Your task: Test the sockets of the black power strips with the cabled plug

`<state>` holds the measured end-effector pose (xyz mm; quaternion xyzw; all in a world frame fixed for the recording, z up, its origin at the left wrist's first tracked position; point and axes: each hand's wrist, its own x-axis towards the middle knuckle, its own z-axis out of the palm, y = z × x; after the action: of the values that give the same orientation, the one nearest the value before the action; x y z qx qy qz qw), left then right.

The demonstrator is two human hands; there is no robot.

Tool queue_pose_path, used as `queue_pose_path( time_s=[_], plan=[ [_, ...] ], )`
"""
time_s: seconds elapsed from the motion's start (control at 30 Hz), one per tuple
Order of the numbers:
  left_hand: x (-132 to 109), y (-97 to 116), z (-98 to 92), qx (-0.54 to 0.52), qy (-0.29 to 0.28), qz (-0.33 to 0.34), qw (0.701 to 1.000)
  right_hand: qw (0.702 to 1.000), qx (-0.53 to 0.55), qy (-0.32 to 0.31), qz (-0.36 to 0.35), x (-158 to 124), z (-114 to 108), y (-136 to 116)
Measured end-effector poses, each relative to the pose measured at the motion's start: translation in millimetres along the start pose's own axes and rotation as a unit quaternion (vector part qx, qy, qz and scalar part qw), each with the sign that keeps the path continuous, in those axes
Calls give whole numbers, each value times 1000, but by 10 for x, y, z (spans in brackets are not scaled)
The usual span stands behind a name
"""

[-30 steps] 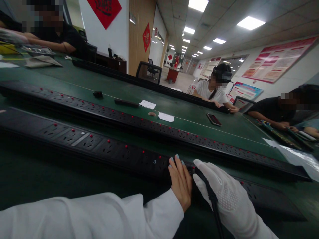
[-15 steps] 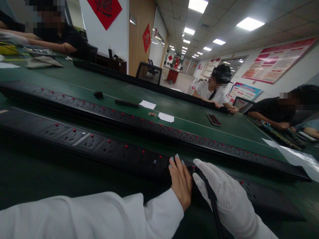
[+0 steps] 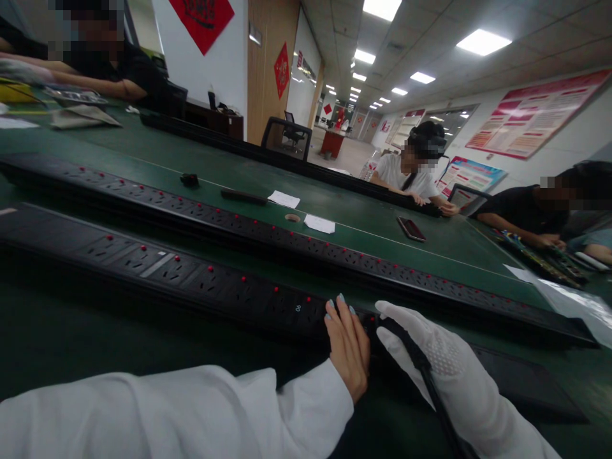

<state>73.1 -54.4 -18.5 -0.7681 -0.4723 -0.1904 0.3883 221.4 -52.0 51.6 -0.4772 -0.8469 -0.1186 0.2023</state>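
Note:
A long black power strip (image 3: pixel 258 303) with red indicator lights lies aslant in front of me. My left hand (image 3: pixel 350 349), bare and with its fingers stretched out, rests flat on it just right of the socket marked 06. Beside it, my right hand (image 3: pixel 437 357) in a white dotted glove is closed around a black power plug (image 3: pixel 399 335). The plug's black cable (image 3: pixel 442 405) runs down toward me. Fingers hide the plug's front end, so whether its pins sit in a socket cannot be seen. One red light shows between my two hands.
A second long power strip (image 3: pixel 306 247) runs parallel behind the first, and a third black bar (image 3: pixel 239 148) lies farther back. Between them are paper slips (image 3: pixel 319 224), a small black part (image 3: pixel 189 181) and a phone (image 3: pixel 411 229). Several people sit around the green table (image 3: pixel 119 357).
My right hand has shifted slightly right with the plug, and the cable slants more to the right. My left hand stays in place on the strip.

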Motion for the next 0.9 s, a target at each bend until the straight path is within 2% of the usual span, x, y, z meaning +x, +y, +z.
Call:
queue_pose_path(
  time_s=[0.13, 0.27, 0.37, 0.57, 0.7, 0.9],
  plan=[
    [3, -12, -14, 11, -6, 6, 1000, 989, 118, -42, 78, 44, -56, 70],
    [1, -24, -26, 10, -13, 15, 1000, 945, 271, -77, 167, 11, -44, 136],
    [0, -22, -22, 3, -16, 9, 1000, 922, 328, -94, 183, 6, -42, 149],
    [-4, 1, 3, 0, -6, 6, 1000, 923, 348, -53, 157, 89, -125, 66],
    [-7, 23, 9, -9, -6, -9, 1000, 924, 344, -46, 159, 81, -97, 67],
    [-4, 10, 5, 0, -10, 3, 1000, 962, 222, -51, 151, 59, 7, 103]
  ],
)
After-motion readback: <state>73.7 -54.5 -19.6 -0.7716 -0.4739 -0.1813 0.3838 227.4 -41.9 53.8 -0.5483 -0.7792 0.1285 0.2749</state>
